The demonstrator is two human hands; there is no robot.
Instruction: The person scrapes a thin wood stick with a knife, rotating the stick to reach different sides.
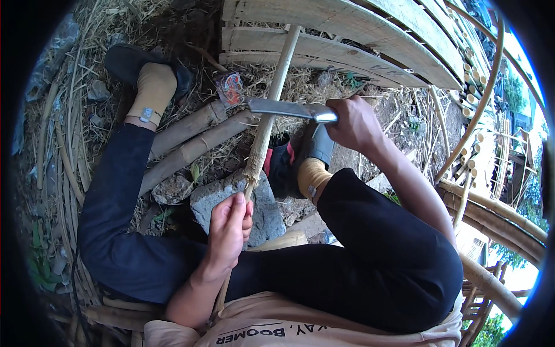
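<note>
Wooden pole point(265, 132), gripped by the left hand point(227, 228) at 7 o'clock, looks mostly pared, its frayed collar point(251, 176) untrimmed; right hand point(354, 124), 2 o'clock, grasps a knife point(283, 108).

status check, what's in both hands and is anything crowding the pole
Left hand gripping pole. Right hand on knife, blade crossing pole in view, contact unclear. Grey stone by left hand, not visibly blocking.
</note>
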